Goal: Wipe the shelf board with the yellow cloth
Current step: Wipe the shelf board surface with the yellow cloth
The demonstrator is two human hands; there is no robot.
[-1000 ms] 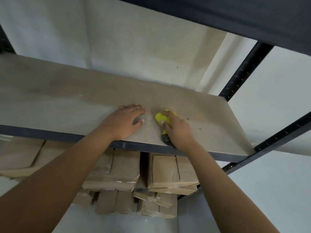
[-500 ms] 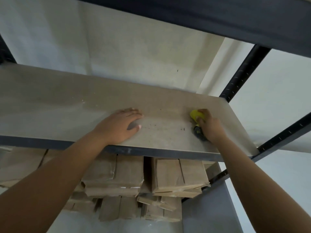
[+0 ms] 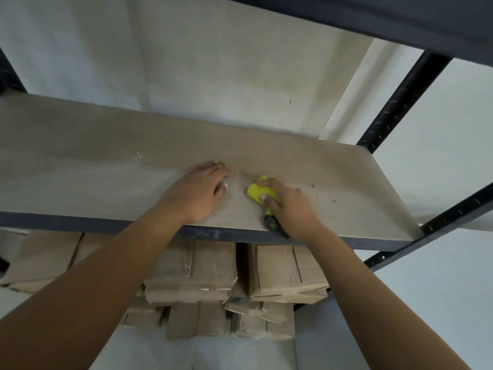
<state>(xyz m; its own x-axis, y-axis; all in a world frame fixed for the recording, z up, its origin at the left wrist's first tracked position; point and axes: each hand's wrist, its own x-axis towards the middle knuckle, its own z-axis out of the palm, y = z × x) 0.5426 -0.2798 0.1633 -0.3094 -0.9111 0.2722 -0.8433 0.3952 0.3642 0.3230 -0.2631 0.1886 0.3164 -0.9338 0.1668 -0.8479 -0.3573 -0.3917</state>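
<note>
My right hand has its grip closed around the yellow cloth, fingers curled over the bunched wad and pressing it down onto the shelf board. The cloth sits near the board's front edge, a little right of centre, with a dark part of it trailing back under my wrist toward the edge. My left hand lies flat just beside it, fingers straight and spread on the board, holding nothing; I judge it is there only to brace me.

I take this as mid-wipe: the cloth is in contact and the stroke is under way. Dark specks lie on the board to the right of the cloth, so I judge the next move calls for a firm sweep rightward over them, keeping the wad pressed flat. The far left of the board and its back strip by the wall look unreached as yet. Below the shelf, brown paper parcels are stacked.
</note>
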